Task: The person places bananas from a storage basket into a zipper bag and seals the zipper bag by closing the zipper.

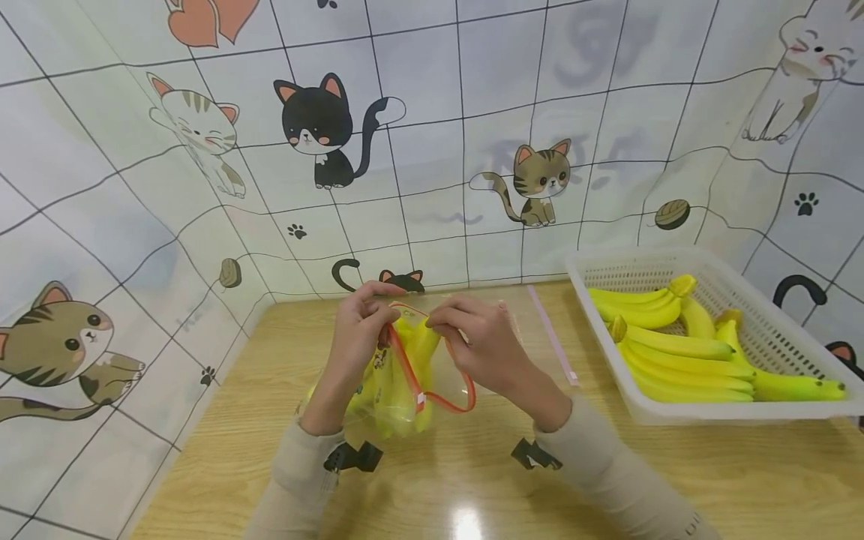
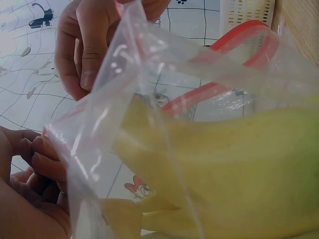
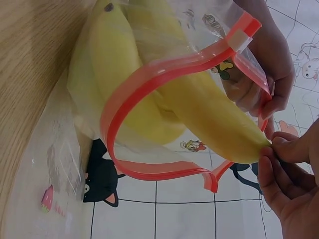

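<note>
A clear zipper bag [image 1: 405,409] with a red zip edge [image 3: 112,119] stands open between the hands, with several yellow bananas [image 3: 114,64] inside. The left hand [image 1: 358,322] pinches the bag's edge at its mouth. In the right wrist view, the right hand [image 3: 294,174] pinches the end of one banana [image 3: 209,114], which slants out through the mouth. The zip's pale slider [image 3: 239,41] sits at one end of the red strip. Cartoon prints mark the clear plastic. Through the left wrist view, the plastic covers much of the bananas.
A white plastic basket [image 1: 742,411] at the right holds several banana bunches [image 1: 682,364]. Another clear bag with a pink zip strip [image 1: 553,337] lies flat on the wooden table [image 1: 229,450]. A cat-print cloth [image 1: 432,150] rises behind the table.
</note>
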Demonstrator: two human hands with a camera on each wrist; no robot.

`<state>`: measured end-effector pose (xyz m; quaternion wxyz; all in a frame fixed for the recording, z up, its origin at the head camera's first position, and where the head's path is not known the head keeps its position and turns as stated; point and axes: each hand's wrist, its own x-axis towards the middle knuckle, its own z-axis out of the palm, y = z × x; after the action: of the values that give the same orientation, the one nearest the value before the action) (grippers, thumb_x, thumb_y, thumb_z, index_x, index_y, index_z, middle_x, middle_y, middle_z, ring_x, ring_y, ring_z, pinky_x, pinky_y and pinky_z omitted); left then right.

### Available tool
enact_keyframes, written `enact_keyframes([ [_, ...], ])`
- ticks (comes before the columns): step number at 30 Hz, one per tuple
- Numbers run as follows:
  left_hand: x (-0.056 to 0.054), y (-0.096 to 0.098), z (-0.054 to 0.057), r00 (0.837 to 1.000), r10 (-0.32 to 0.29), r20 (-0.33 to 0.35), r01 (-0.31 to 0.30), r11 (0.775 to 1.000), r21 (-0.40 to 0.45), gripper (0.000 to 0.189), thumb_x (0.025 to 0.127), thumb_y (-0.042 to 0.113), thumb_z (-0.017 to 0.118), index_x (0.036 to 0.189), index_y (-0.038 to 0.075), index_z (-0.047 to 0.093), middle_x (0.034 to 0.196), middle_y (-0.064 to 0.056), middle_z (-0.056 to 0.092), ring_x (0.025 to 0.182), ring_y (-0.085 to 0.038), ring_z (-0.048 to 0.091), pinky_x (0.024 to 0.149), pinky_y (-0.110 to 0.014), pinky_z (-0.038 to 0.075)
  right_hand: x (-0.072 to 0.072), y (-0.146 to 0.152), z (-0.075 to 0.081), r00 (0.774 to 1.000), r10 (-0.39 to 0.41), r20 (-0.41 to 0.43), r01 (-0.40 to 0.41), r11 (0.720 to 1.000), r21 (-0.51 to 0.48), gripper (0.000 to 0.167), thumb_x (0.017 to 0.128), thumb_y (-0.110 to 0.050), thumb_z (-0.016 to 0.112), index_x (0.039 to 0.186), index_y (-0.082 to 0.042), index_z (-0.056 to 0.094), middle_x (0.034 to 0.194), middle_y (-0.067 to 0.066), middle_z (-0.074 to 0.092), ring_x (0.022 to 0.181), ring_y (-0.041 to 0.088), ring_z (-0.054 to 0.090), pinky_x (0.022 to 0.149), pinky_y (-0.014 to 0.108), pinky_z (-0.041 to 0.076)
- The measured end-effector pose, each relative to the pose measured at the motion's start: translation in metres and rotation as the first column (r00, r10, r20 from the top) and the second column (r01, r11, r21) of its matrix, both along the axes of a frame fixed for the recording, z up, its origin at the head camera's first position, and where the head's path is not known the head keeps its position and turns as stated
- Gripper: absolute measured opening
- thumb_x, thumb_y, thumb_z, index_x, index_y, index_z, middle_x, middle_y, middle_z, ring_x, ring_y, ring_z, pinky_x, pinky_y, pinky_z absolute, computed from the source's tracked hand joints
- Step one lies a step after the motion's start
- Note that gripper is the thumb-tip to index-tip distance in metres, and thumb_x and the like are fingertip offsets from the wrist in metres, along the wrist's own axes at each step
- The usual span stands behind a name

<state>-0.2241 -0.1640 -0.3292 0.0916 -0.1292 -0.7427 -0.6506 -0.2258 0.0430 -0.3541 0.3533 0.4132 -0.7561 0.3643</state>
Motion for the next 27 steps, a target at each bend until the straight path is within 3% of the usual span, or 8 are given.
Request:
enact_keyframes([
  [12,0.001,0.001,-0.003,0.999,-0.016,0.028,0.016,1.000,-0.010,0.028,0.094,-0.001,0.056,0.119,0.002,0.067,0.056,0.004,0.046,0.048,-0.010,0.043,0.048,-0.022,0.039,-0.001,-0.005,-0.002,0.996,0.046,0.075,-0.037,0.992,-0.121,0.011,0.089,0.005,0.075,0.093,-0.006,0.077,0.094,0.004,0.076,0.081,0.013,0.073,0.072,0.025,0.060],
  [20,0.003,0.006,-0.004,0.997,-0.047,0.056,0.048,0.999,-0.010,0.027,0.096,0.000,0.057,0.120,0.005,0.067,0.056,0.003,0.045,0.046,-0.011,0.043,0.047,-0.021,0.040,0.003,-0.011,-0.009,0.978,0.050,0.204,-0.037,0.997,-0.066,0.013,0.090,0.003,0.075,0.102,-0.003,0.076,0.096,0.006,0.076,0.079,0.012,0.072,0.072,0.022,0.059],
  [27,0.003,0.008,-0.005,0.997,-0.055,0.054,0.055,0.998,-0.010,0.027,0.096,0.000,0.056,0.121,0.005,0.066,0.056,0.003,0.044,0.046,-0.012,0.042,0.046,-0.022,0.038,0.003,-0.010,-0.010,0.979,0.021,0.203,-0.022,1.000,0.004,0.016,0.093,0.005,0.069,0.104,-0.002,0.079,0.103,0.010,0.080,0.082,0.014,0.078,0.070,0.022,0.060],
])
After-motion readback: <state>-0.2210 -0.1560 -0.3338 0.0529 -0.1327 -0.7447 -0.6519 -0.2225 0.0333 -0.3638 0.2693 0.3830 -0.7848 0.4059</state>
